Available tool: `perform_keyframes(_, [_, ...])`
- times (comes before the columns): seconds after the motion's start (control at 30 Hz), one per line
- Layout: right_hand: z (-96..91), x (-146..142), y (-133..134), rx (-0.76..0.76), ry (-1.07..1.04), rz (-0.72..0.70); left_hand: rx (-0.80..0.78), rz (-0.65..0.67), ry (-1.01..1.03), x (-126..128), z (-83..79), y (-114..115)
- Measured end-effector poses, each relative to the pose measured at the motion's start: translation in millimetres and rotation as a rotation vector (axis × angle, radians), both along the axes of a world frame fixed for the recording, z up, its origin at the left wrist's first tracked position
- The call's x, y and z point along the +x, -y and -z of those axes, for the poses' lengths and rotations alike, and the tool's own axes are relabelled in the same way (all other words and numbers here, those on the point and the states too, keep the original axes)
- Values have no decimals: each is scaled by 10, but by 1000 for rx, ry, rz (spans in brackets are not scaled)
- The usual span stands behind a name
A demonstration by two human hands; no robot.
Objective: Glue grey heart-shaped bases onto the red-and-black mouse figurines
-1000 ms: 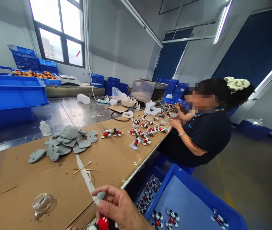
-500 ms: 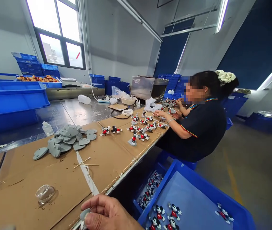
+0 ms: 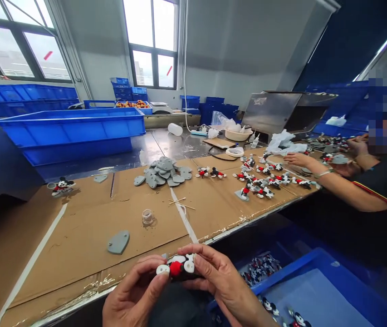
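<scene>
My left hand [image 3: 134, 290] and my right hand [image 3: 217, 284] meet at the bottom centre, both gripping a Mickey Mouse figure [image 3: 178, 268] with red shorts. Its white parts face up, and its underside is hidden against my palms and fingers. Beyond my hands, a lone grey pad [image 3: 118, 241] lies on the cardboard-covered table [image 3: 77, 245]. A small clear glass jar [image 3: 148, 216] stands further on, and past it lies a pile of grey heart-shaped pads [image 3: 161, 171]. Several Mickey Mouse figures [image 3: 257, 184] are scattered to the right.
A co-worker's arm [image 3: 350, 190] reaches over the table's right end. A blue crate [image 3: 315, 290] of figures sits below the table edge at lower right. Thin wooden sticks [image 3: 181, 203] lie on the cardboard. Large blue crates [image 3: 71, 129] stand beyond the steel table.
The view has swung left. Both hands now grip the figure together, whereas earlier only one hand showed, holding a figure and then a grey pad at the bottom edge.
</scene>
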State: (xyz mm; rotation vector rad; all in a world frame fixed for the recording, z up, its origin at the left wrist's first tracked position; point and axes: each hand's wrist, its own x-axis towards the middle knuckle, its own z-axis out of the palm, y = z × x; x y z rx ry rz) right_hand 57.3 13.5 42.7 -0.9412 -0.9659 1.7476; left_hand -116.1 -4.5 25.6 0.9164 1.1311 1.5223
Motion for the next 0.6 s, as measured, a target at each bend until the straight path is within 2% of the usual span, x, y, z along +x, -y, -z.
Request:
perform_keyframes(0.1, [72, -60, 9, -10, 60, 4, -43, -86, 57, 31, -35, 63])
perform_keyframes(0.23, [160, -154, 7, 87, 106, 93, 29, -62, -29, -23, 21, 113])
perform_keyframes(0.33, [214, -206, 5, 143, 128, 96, 220, -44, -335, -149, 149, 125])
perform_keyframes(0.43, [275, -275, 2, 105, 58, 39, 457, -68, -738, -298, 257, 103])
perform_keyframes(0.53, [330, -396, 7, 69, -17, -61, 614, -4, -936, -466, 307, 34])
perform_keyframes(0.6, [347, -488, 17, 63, 7, -122, 708, 45, -1009, -589, 328, -12])
